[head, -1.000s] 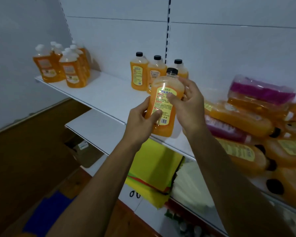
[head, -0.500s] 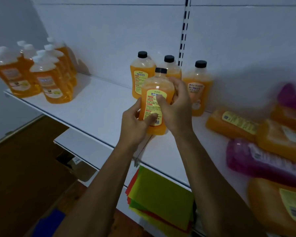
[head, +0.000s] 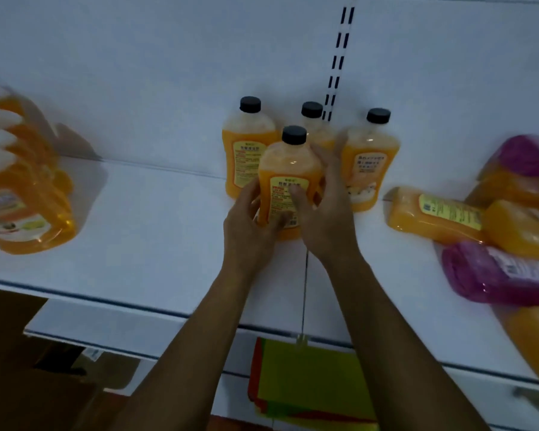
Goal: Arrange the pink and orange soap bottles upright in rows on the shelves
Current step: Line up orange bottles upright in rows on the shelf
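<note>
An orange soap bottle with a black cap (head: 288, 169) stands upright on the white shelf (head: 156, 231), in front of three upright orange bottles at the back wall (head: 246, 144) (head: 313, 119) (head: 369, 157). My left hand (head: 249, 225) grips its lower left side and my right hand (head: 327, 209) wraps its right side, thumb across the label. At the right, orange bottles (head: 433, 216) and a pink bottle (head: 504, 275) lie on their sides in a pile.
A blurred cluster of white-capped orange bottles (head: 22, 188) stands at the shelf's left end. Below hangs a lower shelf (head: 84, 334), with yellow-green and red sheets (head: 308, 377) under it. A slotted upright rail (head: 336, 60) runs up the back wall.
Both hands carried the orange bottle forward and down from mid-air onto the shelf, in front of the three standing bottles. The view moved closer to the shelf.
</note>
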